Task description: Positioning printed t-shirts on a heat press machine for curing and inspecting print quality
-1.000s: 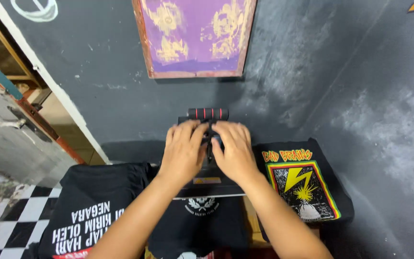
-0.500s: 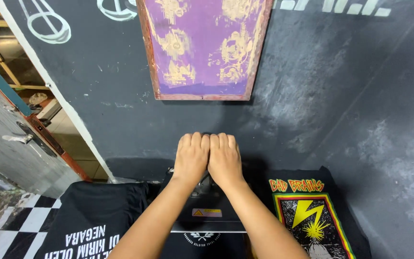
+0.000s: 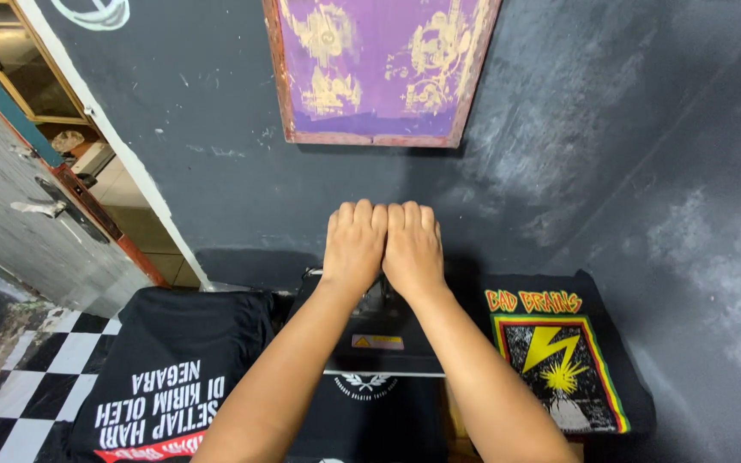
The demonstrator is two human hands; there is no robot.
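My left hand point(image 3: 355, 244) and my right hand point(image 3: 412, 244) lie side by side, knuckles up, fingers curled down over the handle of a black heat press point(image 3: 379, 330). The hands hide the handle itself. Both forearms reach over the press's top plate, which carries a small yellow label. Under the plate's near edge lies a black T-shirt point(image 3: 370, 403) with a small white print at its collar.
A folded black shirt with white lettering point(image 3: 173, 369) lies left of the press. A black shirt with a yellow lightning print point(image 3: 559, 360) lies to its right. A purple wooden-framed print screen point(image 3: 379, 69) hangs on the dark wall. A grey door point(image 3: 19, 197) and checkered floor point(image 3: 19, 394) are at left.
Both hands slid forward onto the handle and closed together over it, so its red-and-black grip no longer shows. The view has shifted a little, showing more of the wall screen.
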